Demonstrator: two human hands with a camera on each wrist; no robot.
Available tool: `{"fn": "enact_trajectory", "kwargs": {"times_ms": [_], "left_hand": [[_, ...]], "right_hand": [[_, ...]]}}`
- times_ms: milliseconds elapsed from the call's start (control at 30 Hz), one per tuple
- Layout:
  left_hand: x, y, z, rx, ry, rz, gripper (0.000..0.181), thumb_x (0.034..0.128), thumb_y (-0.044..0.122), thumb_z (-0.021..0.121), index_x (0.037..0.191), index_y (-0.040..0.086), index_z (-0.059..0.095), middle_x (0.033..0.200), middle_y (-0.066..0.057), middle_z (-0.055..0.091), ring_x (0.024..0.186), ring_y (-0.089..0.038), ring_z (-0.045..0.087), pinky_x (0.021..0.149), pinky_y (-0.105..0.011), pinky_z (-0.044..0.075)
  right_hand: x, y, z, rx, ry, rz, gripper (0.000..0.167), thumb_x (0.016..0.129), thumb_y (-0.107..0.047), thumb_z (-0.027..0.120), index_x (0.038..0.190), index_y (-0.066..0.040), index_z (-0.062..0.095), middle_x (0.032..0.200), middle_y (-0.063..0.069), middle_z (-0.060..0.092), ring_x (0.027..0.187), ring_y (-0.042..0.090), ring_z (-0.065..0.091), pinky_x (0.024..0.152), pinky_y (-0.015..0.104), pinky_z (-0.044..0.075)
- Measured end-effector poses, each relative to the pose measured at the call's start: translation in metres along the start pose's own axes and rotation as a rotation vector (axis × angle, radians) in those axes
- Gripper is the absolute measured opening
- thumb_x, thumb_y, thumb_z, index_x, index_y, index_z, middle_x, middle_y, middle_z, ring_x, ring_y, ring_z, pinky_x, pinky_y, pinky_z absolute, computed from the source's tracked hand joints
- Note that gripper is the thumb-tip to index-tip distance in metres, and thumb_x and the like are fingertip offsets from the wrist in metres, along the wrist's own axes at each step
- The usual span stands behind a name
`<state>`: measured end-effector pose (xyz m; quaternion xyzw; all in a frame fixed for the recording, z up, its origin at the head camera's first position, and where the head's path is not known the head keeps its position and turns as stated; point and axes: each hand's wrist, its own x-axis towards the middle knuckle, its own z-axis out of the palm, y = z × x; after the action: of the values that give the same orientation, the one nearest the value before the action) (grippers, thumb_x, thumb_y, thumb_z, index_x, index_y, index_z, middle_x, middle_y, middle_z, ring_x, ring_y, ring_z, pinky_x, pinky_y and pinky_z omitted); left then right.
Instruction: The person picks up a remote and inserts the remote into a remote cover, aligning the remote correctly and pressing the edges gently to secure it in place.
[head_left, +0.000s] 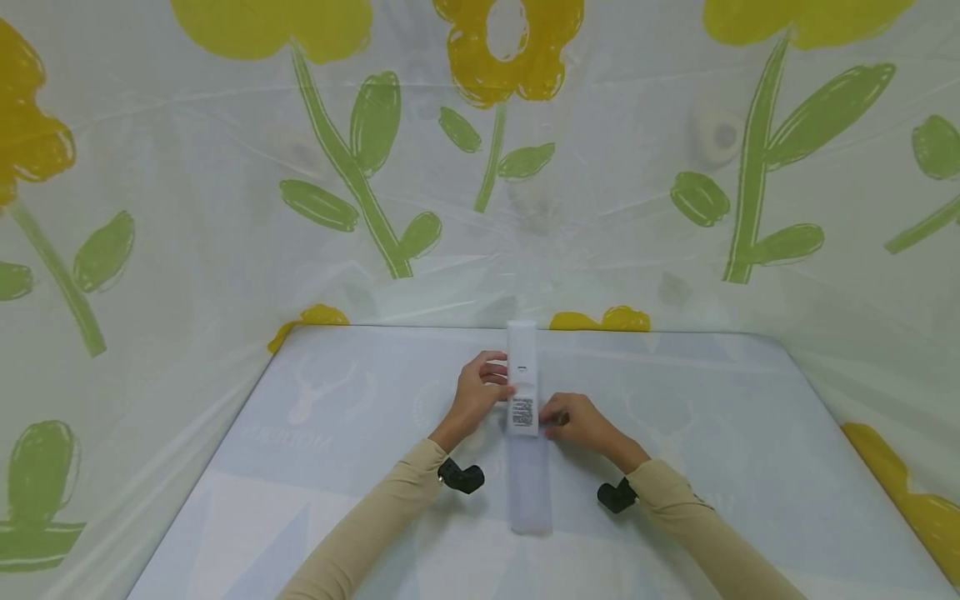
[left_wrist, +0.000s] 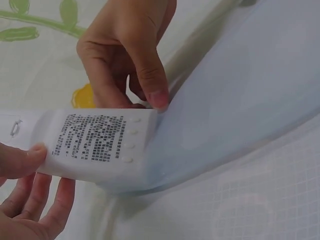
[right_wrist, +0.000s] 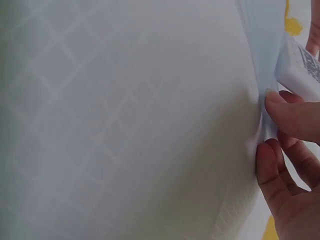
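Observation:
A long white plastic device (head_left: 522,375) stands above the table, with a printed square code and a row of small bumps near its lower end. My left hand (head_left: 474,396) holds it from the side, thumb on its face and fingers beneath, as the left wrist view shows. From its lower end a translucent bluish plastic sleeve (head_left: 529,492) extends toward me. At the sleeve's edge, beside the device's end, my right hand (right_wrist: 295,160) pinches the film between thumb and fingers. How far the device's end sits inside the sleeve I cannot tell.
Under both hands lies a table (head_left: 315,467) with a pale printed cover. A white curtain (head_left: 615,183) with yellow flowers and green leaves hangs behind it and along the sides. Each wrist wears a small black camera (head_left: 461,476).

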<state>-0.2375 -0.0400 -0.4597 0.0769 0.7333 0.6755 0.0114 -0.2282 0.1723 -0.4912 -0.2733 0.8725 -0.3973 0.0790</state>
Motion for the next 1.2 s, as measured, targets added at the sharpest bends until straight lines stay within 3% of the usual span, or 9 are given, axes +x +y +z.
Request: {"fn": "enact_trajectory", "kwargs": {"times_ms": [100,200,467,667,967,1200], "left_hand": [[0.0,0.0,0.0,0.003,-0.006,-0.002,0.051,0.0726,-0.012,0.069,0.12,0.001,0.056,0.101,-0.02,0.063,0.089,-0.031,0.061,0.067,-0.035,0.057],[0.004,-0.008,0.0,0.014,0.006,0.001,0.051,0.0721,-0.011,0.07,0.12,0.003,0.057,0.099,-0.017,0.064,0.087,-0.026,0.062,0.065,-0.033,0.057],[0.006,-0.008,0.0,-0.001,0.01,0.001,0.053,0.0718,-0.013,0.069,0.122,-0.001,0.054,0.103,-0.025,0.061,0.092,-0.037,0.06,0.067,-0.042,0.057],[0.008,-0.006,0.006,0.04,0.03,-0.026,0.05,0.071,-0.014,0.068,0.117,0.002,0.057,0.1,-0.02,0.062,0.084,-0.025,0.06,0.064,-0.036,0.057],[0.008,-0.002,0.018,0.132,0.053,0.033,0.05,0.0687,-0.015,0.066,0.115,0.001,0.058,0.095,-0.017,0.062,0.081,-0.025,0.061,0.058,-0.029,0.056],[0.01,0.001,0.017,0.19,-0.007,0.028,0.049,0.073,-0.011,0.066,0.12,0.001,0.056,0.1,-0.019,0.062,0.085,-0.026,0.062,0.061,-0.029,0.055]], "right_hand": [[0.0,0.0,0.001,-0.03,0.001,-0.017,0.016,0.074,0.005,0.074,0.086,-0.005,0.075,0.084,-0.003,0.064,0.078,0.013,0.054,0.066,0.024,0.049],[0.0,0.001,0.002,-0.052,0.005,-0.03,0.015,0.074,0.005,0.074,0.081,-0.008,0.075,0.082,-0.005,0.062,0.076,0.011,0.052,0.064,0.024,0.049],[-0.001,0.001,0.002,-0.085,0.038,-0.044,0.016,0.073,0.004,0.075,0.075,-0.012,0.073,0.081,-0.007,0.062,0.075,0.012,0.053,0.065,0.024,0.049],[-0.004,0.001,0.002,-0.082,0.072,-0.073,0.019,0.071,0.007,0.075,0.071,-0.012,0.072,0.079,-0.006,0.061,0.074,0.013,0.053,0.062,0.024,0.048],[-0.007,0.002,-0.001,-0.059,0.099,-0.129,0.022,0.068,0.011,0.074,0.068,-0.011,0.071,0.08,-0.003,0.061,0.078,0.015,0.057,0.066,0.028,0.053],[-0.005,0.003,-0.001,0.01,0.088,-0.081,0.018,0.071,0.009,0.073,0.075,-0.007,0.069,0.083,0.002,0.063,0.08,0.018,0.059,0.069,0.028,0.054]]}}
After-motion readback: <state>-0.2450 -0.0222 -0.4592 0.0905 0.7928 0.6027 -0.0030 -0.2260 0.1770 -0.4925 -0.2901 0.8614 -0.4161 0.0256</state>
